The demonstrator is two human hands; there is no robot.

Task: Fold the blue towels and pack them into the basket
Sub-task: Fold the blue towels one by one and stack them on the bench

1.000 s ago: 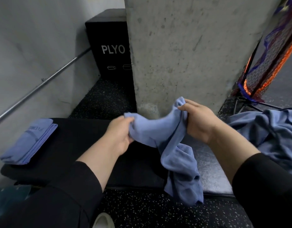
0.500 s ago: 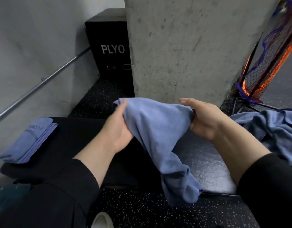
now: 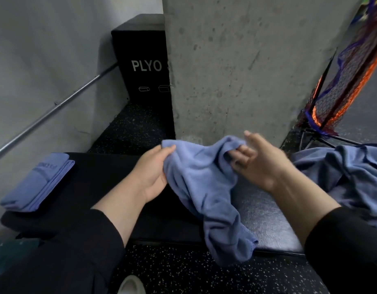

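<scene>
A crumpled blue towel (image 3: 204, 187) hangs between my hands above the black bench (image 3: 102, 177), its lower end drooping past the bench's front edge. My left hand (image 3: 150, 176) pinches the towel's upper left corner. My right hand (image 3: 259, 160) holds the upper right part with curled fingers, the forefinger stretched out. A folded blue towel (image 3: 37, 183) lies flat at the bench's left end. A heap of unfolded blue towels (image 3: 349, 172) lies at the bench's right end. No basket is in view.
A concrete pillar (image 3: 247, 66) stands right behind the bench. A black plyo box (image 3: 143, 60) sits behind it to the left, with a metal rail (image 3: 51, 109) along the left wall. An orange and blue net frame (image 3: 344, 88) leans at the right. Speckled floor (image 3: 183, 272) lies below.
My hands have shifted along the towel's top edge and moved farther apart. My right hand has loosened, with its forefinger now stretched out. The hanging end has swung slightly.
</scene>
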